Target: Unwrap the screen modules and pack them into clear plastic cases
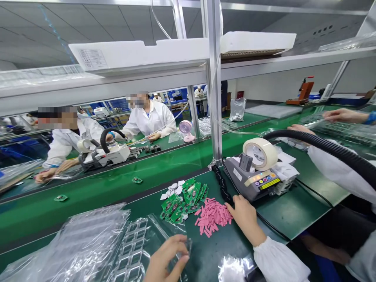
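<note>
My left hand (166, 256) is low in the view, its fingers curled round the edge of a clear plastic blister tray (138, 246). My right hand (245, 215) rests on the green bench mat, fingers bent toward a heap of several pink strips (212, 216), its fingertips touching them. Left of the strips lies a pile of several small green circuit boards (183, 199), with a few white squares (172, 190) behind them. A grey tape dispenser (255, 174) carrying a big roll of tape stands just beyond my right hand.
A green conveyor belt (96, 196) runs across, with stray boards on it. Crumpled clear bags (73, 243) lie at lower left. A black corrugated hose (329, 149) arcs on the right above a co-worker's sleeve and hands. Two white-coated people work opposite. A metal post (216, 98) stands centre.
</note>
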A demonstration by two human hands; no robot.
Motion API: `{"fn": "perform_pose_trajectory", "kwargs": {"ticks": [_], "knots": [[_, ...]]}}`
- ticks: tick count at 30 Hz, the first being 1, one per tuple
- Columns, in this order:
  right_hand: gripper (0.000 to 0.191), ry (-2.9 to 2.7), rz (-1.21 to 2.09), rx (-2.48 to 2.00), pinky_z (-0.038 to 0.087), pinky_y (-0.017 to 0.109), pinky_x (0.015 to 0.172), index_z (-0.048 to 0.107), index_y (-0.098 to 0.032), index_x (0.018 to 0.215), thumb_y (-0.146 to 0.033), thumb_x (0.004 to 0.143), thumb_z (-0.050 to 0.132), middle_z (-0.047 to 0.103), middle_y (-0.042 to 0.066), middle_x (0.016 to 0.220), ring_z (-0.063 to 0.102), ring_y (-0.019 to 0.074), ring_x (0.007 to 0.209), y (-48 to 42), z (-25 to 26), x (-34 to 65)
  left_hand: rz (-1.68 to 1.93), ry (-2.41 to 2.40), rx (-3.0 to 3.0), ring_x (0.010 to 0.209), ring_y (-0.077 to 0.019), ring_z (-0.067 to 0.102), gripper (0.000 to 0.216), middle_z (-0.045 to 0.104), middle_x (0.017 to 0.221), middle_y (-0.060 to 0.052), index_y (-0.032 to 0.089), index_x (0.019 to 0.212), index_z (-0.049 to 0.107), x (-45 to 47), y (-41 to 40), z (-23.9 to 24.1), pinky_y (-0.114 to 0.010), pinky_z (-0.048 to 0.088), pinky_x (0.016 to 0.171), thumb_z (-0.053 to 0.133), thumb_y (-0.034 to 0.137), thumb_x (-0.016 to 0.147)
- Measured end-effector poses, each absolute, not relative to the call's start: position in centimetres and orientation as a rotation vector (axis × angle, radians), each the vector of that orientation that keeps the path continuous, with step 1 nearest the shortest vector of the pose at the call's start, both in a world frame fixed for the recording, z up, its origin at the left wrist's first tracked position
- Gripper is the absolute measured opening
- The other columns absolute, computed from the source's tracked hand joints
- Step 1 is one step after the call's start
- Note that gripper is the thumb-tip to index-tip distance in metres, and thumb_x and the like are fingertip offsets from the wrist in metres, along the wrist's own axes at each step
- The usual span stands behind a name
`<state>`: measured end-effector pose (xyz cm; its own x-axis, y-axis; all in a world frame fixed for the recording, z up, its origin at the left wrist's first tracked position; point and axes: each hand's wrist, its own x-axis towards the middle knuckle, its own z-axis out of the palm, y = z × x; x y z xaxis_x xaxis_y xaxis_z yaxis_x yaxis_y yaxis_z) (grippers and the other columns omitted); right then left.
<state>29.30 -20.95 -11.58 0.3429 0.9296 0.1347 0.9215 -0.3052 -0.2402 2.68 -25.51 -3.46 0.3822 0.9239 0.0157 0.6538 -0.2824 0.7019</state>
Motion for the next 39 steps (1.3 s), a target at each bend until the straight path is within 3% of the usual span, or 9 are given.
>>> {"fn": "perform_pose_trajectory", "kwargs": {"ticks": [3,10,15,23,27,30,34,39], "knots": [[0.02,-1.709,0.06,-2.312,0.051,0.031,0.07,0.059,-0.013,0.09,-0.032,0.09,0.053,0.062,0.003,0.09,0.061,0.0137,0.08,-21.6,-11.3,29.9,0.498,1.313,2.047,0.101,-0.0232,0.062,0.019,0.069,0.106,-0.005,0.027,0.091,0.065,5.9,-25.2,-2.7,-0.035,0.048,0.091,0.054,0.036,0.078],[0.018,-1.874,0.148,-2.177,0.051,0.032,0.073,0.061,-0.014,0.09,-0.031,0.088,0.055,0.063,0.003,0.09,0.061,0.0148,0.084,-23.2,-11.4,32.5,0.34,1.295,1.919,0.103,-0.0266,0.059,0.045,0.067,0.108,-0.008,0.023,0.113,0.06,8.6,-24.8,-1.8,-0.042,0.044,0.094,0.063,0.038,0.071],[0.032,-1.82,0.102,-2.172,0.051,0.038,0.08,0.053,-0.016,0.115,-0.034,0.088,0.055,0.058,0.008,0.113,0.059,0.0191,0.097,-20.2,-11.5,30.5,0.425,1.277,1.906,0.103,-0.0261,0.059,0.045,0.068,0.106,-0.008,0.023,0.115,0.059,9.9,-25.3,-3.5,-0.043,0.042,0.097,0.063,0.032,0.071],[0.022,-1.819,0.153,-2.03,0.052,0.035,0.074,0.058,-0.015,0.105,-0.03,0.089,0.054,0.063,0.005,0.098,0.061,0.0154,0.085,-21.3,-12.9,32.4,0.382,1.254,1.89,0.112,-0.0252,0.055,0.049,0.062,0.12,-0.009,0.025,0.121,0.055,9.4,-26.8,-4.7,-0.043,0.037,0.102,0.058,0.023,0.071],[0.03,-1.777,0.213,-1.847,0.051,0.04,0.081,0.053,-0.014,0.117,-0.024,0.09,0.046,0.062,0.012,0.109,0.061,0.0231,0.098,-23.8,-12.7,34.1,0.328,1.23,1.906,0.114,-0.0267,0.052,0.049,0.061,0.12,-0.011,0.02,0.122,0.054,10.3,-26.8,-3.7,-0.046,0.034,0.104,0.056,0.021,0.072],[0.03,-1.725,0.261,-1.66,0.048,0.04,0.089,0.054,-0.016,0.114,-0.027,0.093,0.035,0.06,0.013,0.113,0.057,0.0236,0.106,-26.2,-11.7,33.6,0.319,1.151,1.951,0.114,-0.0259,0.051,0.054,0.061,0.118,-0.011,0.018,0.124,0.052,11.8,-26.7,-3.5,-0.044,0.033,0.104,0.056,0.017,0.071],[0.029,-1.686,0.354,-1.391,0.052,0.028,0.076,0.054,-0.022,0.102,-0.038,0.094,0.031,0.062,0.007,0.095,0.061,0.0159,0.087,-30.4,-10.4,31.6,0.357,1.035,2.04,0.108,-0.0241,0.053,0.064,0.061,0.114,-0.011,0.017,0.131,0.043,13.5,-26.6,-4.1,-0.044,0.036,0.102,0.055,0.011,0.069],[0.027,-1.534,0.57,-1.254,0.052,0.026,0.067,0.052,-0.023,0.103,-0.039,0.093,0.033,0.059,0.005,0.091,0.059,0.0135,0.073,-33.8,-10.5,29.1,0.284,0.95,2.068,0.107,-0.0219,0.053,0.073,0.061,0.111,-0.007,0.022,0.137,0.032,14.1,-26.9,-4.6,-0.043,0.037,0.101,0.054,0.009,0.069]]}}
